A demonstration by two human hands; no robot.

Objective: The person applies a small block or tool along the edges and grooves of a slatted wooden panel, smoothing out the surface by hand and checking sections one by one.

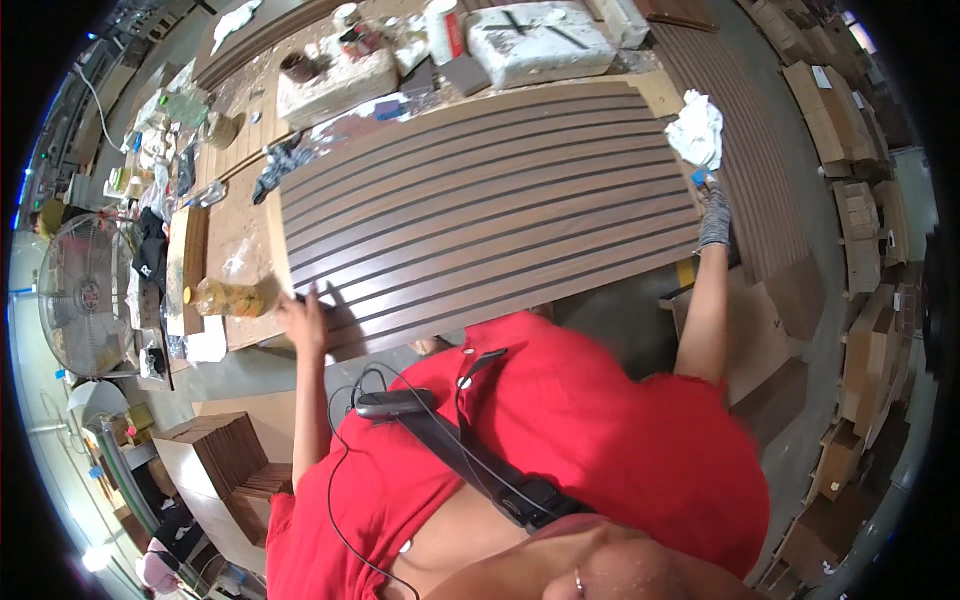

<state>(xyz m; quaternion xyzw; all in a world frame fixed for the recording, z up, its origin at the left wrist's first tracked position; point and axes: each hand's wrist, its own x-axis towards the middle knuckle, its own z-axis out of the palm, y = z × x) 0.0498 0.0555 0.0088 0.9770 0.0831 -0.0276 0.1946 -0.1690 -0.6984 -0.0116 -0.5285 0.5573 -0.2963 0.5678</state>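
A long brown panel with dark parallel grooves lies across the workbench in front of me. My left hand, bare, is at the panel's near left corner, its fingers apart and touching the edge. A clear bottle of yellowish liquid lies on its side just left of that hand. Beyond the panel's right end, my right hand wears a grey glove. Its fingers are closed on a small blue object whose kind I cannot make out. A crumpled white cloth lies just past those fingertips.
White paint-stained blocks stand behind the panel with cans and a white bottle. More grooved panels lie at the right. A fan stands left. Stacked cardboard lines the right side. A dark rag touches the panel's far left corner.
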